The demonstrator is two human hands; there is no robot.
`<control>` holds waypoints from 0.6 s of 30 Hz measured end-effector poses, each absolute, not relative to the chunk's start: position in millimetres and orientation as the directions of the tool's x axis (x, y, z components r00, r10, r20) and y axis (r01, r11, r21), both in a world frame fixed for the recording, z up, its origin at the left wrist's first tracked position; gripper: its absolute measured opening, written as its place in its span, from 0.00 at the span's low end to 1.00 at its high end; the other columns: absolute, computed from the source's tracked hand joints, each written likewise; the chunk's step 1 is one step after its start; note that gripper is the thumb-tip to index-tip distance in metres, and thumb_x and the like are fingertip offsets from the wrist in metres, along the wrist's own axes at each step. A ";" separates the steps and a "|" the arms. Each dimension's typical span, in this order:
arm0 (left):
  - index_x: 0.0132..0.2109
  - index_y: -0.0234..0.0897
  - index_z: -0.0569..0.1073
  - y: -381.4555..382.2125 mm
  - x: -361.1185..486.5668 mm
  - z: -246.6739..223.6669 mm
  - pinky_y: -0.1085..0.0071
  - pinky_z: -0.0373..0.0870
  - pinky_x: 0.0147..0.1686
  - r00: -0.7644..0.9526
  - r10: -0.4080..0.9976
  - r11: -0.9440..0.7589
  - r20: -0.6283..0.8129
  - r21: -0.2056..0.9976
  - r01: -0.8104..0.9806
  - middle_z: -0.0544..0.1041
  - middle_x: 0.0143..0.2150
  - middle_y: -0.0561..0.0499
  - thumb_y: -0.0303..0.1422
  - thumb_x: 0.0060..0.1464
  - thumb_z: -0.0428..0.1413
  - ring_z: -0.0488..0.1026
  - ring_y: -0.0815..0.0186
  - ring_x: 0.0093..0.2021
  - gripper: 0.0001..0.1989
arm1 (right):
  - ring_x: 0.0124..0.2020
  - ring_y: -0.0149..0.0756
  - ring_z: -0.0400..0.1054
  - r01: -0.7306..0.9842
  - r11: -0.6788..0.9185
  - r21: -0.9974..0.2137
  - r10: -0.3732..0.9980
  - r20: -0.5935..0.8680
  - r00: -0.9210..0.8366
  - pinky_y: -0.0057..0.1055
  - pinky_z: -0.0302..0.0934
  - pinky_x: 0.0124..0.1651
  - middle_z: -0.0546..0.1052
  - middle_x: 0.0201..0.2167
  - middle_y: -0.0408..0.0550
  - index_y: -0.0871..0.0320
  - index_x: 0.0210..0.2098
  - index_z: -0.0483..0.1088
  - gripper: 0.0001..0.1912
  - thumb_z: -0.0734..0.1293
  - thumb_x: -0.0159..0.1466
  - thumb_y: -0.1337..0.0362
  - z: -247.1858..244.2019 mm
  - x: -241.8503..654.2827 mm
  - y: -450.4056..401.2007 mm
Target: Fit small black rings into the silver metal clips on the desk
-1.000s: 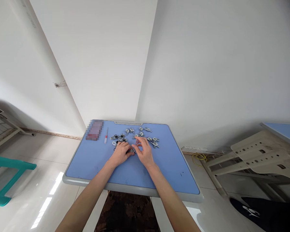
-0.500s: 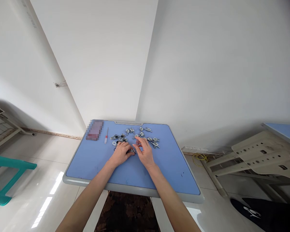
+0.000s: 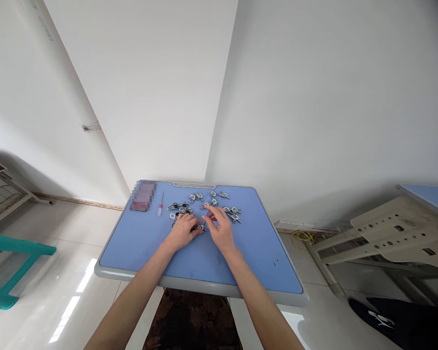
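On the blue tabletop my left hand (image 3: 183, 230) is closed over a small metal part (image 3: 200, 227), pressing it to the table between thumb and fingers. My right hand (image 3: 219, 227) pinches a small screwdriver (image 3: 208, 214) by its pinkish clear handle. Its thin shaft slants down to the part, where the tip is too small to make out. Beyond my left hand lies a pile of metal parts with black rings (image 3: 183, 207). Several silvery metal parts (image 3: 214, 201) are spread past and right of my right hand. Another screwdriver (image 3: 159, 206) with a clear and red handle lies to the left.
A blurred-out flat rectangular object (image 3: 143, 196) lies in the far left corner of the blue table (image 3: 131, 248). White walls stand close behind. A green stool (image 3: 18, 267) is on the left, another desk (image 3: 397, 228) on the right, with a yellow cable (image 3: 302, 236) on the floor.
My right hand has shifted its fingers slightly around the screwdriver handle, and the shaft now shows more clearly. My left hand stays on the metal part.
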State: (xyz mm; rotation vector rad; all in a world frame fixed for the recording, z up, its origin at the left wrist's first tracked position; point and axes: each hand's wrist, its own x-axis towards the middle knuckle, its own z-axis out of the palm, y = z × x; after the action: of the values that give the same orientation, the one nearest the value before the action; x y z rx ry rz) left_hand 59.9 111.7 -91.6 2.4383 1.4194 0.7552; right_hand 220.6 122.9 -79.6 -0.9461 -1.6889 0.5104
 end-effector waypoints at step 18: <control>0.39 0.39 0.72 112.4 59.4 -90.4 0.65 0.59 0.43 0.413 0.849 -0.523 0.328 0.421 0.741 0.73 0.35 0.52 0.37 0.57 0.56 0.68 0.63 0.40 0.07 | 0.37 0.36 0.70 0.300 0.563 -0.770 0.825 0.548 -0.141 0.35 0.69 0.40 0.73 0.39 0.50 0.54 0.60 0.59 0.22 0.56 0.67 0.61 -82.3 222.0 122.4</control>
State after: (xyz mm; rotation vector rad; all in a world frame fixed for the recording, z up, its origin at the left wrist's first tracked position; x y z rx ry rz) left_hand 59.4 112.4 -90.4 2.4574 1.4047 0.7573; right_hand 222.0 122.4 -82.3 -0.9446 -1.7052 0.6005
